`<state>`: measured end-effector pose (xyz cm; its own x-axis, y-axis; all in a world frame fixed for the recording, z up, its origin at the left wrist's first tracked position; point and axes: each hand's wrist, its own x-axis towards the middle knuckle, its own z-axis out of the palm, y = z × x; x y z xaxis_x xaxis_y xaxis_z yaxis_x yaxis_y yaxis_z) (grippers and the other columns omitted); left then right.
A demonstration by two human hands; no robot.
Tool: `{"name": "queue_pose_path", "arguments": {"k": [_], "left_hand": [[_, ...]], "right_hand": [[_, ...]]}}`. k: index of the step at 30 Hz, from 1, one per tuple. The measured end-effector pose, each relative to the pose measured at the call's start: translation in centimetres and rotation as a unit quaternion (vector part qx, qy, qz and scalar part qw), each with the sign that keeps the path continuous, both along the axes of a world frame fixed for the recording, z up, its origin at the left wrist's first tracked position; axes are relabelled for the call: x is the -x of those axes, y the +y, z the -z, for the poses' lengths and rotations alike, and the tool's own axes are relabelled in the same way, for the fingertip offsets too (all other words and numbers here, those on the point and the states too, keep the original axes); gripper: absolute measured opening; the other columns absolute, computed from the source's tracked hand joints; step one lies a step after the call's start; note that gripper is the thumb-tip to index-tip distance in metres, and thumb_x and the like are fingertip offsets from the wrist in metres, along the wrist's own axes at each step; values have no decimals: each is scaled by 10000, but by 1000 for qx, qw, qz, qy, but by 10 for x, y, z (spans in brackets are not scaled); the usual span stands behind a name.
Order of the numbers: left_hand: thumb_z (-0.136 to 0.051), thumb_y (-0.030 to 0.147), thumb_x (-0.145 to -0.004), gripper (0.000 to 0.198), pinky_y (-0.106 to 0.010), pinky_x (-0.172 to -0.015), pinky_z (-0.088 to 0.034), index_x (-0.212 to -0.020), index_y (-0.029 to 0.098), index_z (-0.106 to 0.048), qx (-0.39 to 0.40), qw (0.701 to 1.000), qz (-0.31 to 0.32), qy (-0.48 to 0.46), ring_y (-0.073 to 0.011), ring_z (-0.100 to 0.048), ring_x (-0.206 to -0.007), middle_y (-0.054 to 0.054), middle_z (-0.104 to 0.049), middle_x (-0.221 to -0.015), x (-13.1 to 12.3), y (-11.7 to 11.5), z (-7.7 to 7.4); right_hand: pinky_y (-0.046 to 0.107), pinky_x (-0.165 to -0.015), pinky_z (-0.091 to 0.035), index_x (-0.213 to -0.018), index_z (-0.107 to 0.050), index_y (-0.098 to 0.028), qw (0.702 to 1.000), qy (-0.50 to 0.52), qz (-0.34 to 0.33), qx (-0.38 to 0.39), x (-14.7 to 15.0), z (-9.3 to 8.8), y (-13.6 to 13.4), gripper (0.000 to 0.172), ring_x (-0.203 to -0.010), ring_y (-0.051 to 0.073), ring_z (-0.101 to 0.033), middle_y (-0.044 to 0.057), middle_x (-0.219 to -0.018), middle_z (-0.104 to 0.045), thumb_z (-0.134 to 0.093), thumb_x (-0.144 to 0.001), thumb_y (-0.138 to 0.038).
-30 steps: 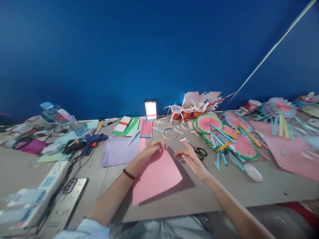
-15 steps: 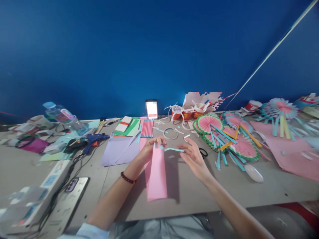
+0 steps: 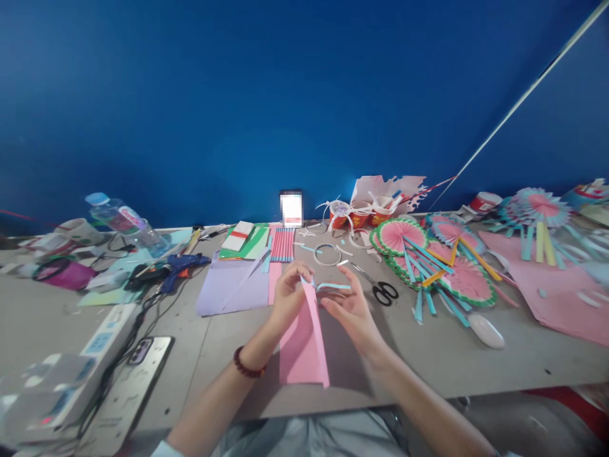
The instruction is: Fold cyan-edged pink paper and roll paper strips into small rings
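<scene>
between the fingertips of both hands, a folded pink paper (image 3: 304,346) tilts up off the table (image 3: 476,371), near end resting on it. left hand (image 3: 288,298) fingers pinch its far edge. right hand (image 3: 349,308) fingers are curled and seem to pinch a thin blue strip (image 3: 333,287), bit blurry though. scissors (image 3: 383,292) lie just past the right fingers, purple sheet (image 3: 233,289) just left of the left ones.

In view are 2 hands (image 3: 288,295), 1 pair of scissors (image 3: 383,292), 1 glue gun (image 3: 183,263) and 1 water bottle (image 3: 121,219)
</scene>
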<state>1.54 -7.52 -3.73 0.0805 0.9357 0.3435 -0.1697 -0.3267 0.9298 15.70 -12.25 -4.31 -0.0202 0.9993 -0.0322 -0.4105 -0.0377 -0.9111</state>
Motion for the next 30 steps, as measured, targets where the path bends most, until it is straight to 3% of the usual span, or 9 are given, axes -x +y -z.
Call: {"name": "queue_pose_path", "arguments": {"k": [4,10,14,23,30], "left_hand": [[-653,134,-675,138,-282,-724,-433,-676,194,-529,-24,997,-67,34,-175,-563,-795,-18,-564,-800,-4,-9,1],[-684,143,-688,192,-291,-730,-449,-703,194,-499,-51,990,-90,92,-177,-584,-824,-28,-587,-856,-7,-16,2],[-669,164,-724,194,-294,-714,-458,-704,194,-479,-97,985,-99,100,-172,-592,-799,-27,-589,-843,-11,-13,-5],[-650,141,-782,189,-336,-774,-479,-772,206,-473,-293,928,-177,146,-178,-583,-898,-43,-574,-947,-20,2,-51],[-602,110,-793,196,-407,-860,-467,-754,216,-442,-346,902,-178,187,-214,-589,-999,-66,-631,-1055,-12,11,-51]], "right_hand": [[332,-892,-510,-1360,-345,-309,1000,14,2,23,-1,-4,2,763,-934,157,-664,15,-974,-697,-761,-721,-284],[321,-904,-504,-1340,-370,-342,999,10,-16,26,-10,-6,6,716,-922,154,-669,-6,-967,-723,-749,-738,-267],[301,-856,-525,-1329,-382,-341,999,8,-33,13,-15,-19,14,717,-860,146,-684,1,-1005,-727,-749,-721,-242],[257,-839,-524,-1349,-308,-346,988,-43,-79,-127,-22,-78,34,745,-884,111,-666,6,-1078,-677,-723,-746,-208],[263,-789,-530,-1380,-293,-353,967,-129,-57,-211,-18,-75,52,689,-886,127,-648,-4,-1031,-614,-664,-814,-221]]}}
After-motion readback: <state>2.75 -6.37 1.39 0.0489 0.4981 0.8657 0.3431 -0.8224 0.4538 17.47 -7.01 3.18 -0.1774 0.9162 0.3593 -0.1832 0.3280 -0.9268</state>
